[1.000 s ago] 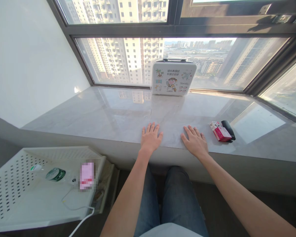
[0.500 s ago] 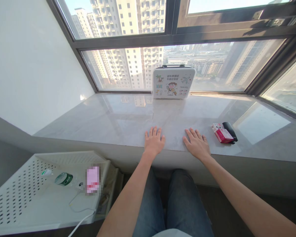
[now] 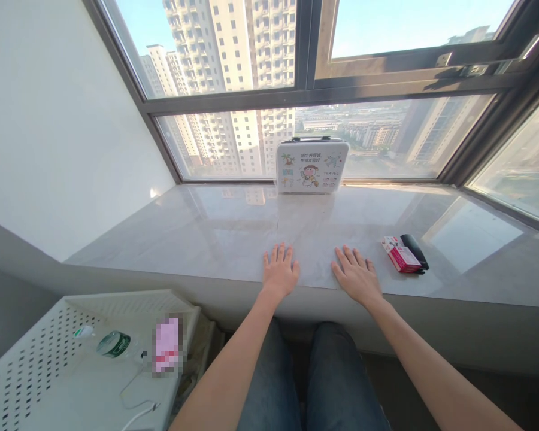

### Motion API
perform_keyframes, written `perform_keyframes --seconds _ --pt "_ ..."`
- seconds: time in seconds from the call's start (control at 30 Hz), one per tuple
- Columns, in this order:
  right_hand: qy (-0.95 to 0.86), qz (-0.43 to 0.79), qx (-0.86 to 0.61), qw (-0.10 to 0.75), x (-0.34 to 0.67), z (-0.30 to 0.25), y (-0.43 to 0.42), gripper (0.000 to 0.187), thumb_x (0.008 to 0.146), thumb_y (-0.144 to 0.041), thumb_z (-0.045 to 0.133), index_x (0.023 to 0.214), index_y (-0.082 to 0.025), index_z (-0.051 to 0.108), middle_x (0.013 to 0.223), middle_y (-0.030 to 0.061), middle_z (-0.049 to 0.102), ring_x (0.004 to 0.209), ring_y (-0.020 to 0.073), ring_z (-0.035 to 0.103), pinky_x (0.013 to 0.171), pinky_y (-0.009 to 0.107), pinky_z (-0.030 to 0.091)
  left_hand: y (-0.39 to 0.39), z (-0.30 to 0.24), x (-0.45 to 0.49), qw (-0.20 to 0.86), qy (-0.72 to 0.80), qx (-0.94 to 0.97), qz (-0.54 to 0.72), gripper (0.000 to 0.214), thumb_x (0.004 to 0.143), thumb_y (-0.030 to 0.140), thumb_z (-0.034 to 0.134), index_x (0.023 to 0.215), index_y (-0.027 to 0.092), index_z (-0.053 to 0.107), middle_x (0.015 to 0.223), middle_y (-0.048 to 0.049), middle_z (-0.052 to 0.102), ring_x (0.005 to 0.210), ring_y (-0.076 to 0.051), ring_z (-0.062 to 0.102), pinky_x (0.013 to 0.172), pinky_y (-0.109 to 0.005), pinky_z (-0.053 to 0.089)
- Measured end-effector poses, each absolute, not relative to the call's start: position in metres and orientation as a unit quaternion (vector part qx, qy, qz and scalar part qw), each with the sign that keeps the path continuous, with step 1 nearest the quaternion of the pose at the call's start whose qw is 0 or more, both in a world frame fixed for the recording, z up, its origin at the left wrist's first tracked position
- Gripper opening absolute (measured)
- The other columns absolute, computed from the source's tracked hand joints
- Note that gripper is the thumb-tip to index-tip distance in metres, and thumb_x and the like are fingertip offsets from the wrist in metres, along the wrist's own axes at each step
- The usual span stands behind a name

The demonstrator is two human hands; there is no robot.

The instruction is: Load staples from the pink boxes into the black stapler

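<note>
Two bare hands: both lay palm down at the front edge of the pale, glossy windowsill [image 3: 161, 239], well apart from each other.
Left hand: the left hand [image 3: 280, 274] touched only the sill; its grip was spread, the fingers pointing toward the window and the thumb out to the right.
Right hand: the right hand [image 3: 357, 275] also rested flat, its grip spread, fingers angled forward and a little left.
Beside the right hand: a red-and-white box [image 3: 402, 254] lay near the fingers on their right, with a black object [image 3: 415, 252] just beyond it; whether those two touched could not be told.
White case: the white case [image 3: 312, 166] stood upright at the back of the sill, before the window frame [image 3: 224, 102], its dark handle on top and its front printed with a cartoon figure, a palm, a plane and "TRAVEL".
Crate: below the sill on the left was a white perforated crate [image 3: 81, 395], where a clear bottle [image 3: 114, 344] lay on its side near a pixelated pink item [image 3: 167, 344].
Cable: a white cable [image 3: 139, 416] crossed the crate's near part.
Window: tall pale buildings [image 3: 238, 131] rose outside.
</note>
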State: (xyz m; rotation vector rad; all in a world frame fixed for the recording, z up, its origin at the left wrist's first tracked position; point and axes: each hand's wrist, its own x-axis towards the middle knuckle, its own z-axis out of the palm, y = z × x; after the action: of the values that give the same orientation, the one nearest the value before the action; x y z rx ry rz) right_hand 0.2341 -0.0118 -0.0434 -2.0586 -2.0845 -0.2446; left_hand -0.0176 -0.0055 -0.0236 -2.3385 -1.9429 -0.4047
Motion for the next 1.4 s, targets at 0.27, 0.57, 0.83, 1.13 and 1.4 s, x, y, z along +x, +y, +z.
perform_keyframes --seconds 0.27,0.57,0.83,1.13,1.4 --pt "-0.705 -0.091 -0.694 0.116 0.2337 -0.0409 -0.0169 0.059 0.103 -0.053 0.022 0.158 -0.031 0.026 0.164 0.0003 0.020 0.149 0.0290 0.016 0.118 0.053 0.017 -0.0081 -0.0231 -0.0168 0.044 -0.630 -0.763 -0.141 0.060 0.102 0.051 0.015 0.156 0.029 0.028 0.165 -0.0022 0.022 0.152 -0.027 0.013 0.122 -0.055 0.013" --pt "-0.701 -0.072 -0.701 0.109 0.2336 -0.0409 -0.0150 0.060 0.103 -0.054 0.022 0.159 -0.032 0.023 0.165 -0.0005 0.017 0.149 0.0287 0.013 0.119 0.053 0.015 -0.0104 -0.0197 -0.0169 0.038 -0.636 -0.762 -0.118 0.061 0.101 0.052 0.016 0.158 0.030 0.024 0.165 -0.0006 0.020 0.153 -0.027 0.011 0.123 -0.054 0.011" --pt "-0.697 -0.066 -0.705 0.110 0.2323 -0.0364 -0.0163 0.060 0.102 -0.054 0.022 0.158 -0.031 0.026 0.164 -0.0001 0.018 0.149 0.0286 0.015 0.119 0.053 0.015 -0.0111 -0.0179 -0.0151 0.028 -0.635 -0.761 -0.126 0.060 0.101 0.052 0.019 0.157 0.031 0.026 0.165 0.0004 0.021 0.153 -0.027 0.011 0.123 -0.054 0.011" --pt "-0.698 -0.057 -0.705 0.114 0.2336 -0.0394 -0.0149 0.061 0.102 -0.054 0.022 0.158 -0.030 0.025 0.165 0.0002 0.018 0.150 0.0289 0.014 0.120 0.053 0.013 -0.0103 -0.0203 -0.0140 0.025 -0.637 -0.759 -0.130 0.059 0.102 0.051 0.018 0.157 0.031 0.027 0.165 0.0004 0.021 0.153 -0.026 0.011 0.123 -0.053 0.009" --pt "-0.698 -0.060 -0.703 0.120 0.2334 -0.0369 -0.0156 0.060 0.103 -0.053 0.022 0.158 -0.031 0.027 0.164 0.0000 0.020 0.149 0.0289 0.015 0.119 0.053 0.015 -0.0079 -0.0233 -0.0129 0.041 -0.633 -0.761 -0.132 0.058 0.102 0.050 0.019 0.156 0.031 0.028 0.165 0.0001 0.022 0.152 -0.026 0.014 0.123 -0.053 0.011"
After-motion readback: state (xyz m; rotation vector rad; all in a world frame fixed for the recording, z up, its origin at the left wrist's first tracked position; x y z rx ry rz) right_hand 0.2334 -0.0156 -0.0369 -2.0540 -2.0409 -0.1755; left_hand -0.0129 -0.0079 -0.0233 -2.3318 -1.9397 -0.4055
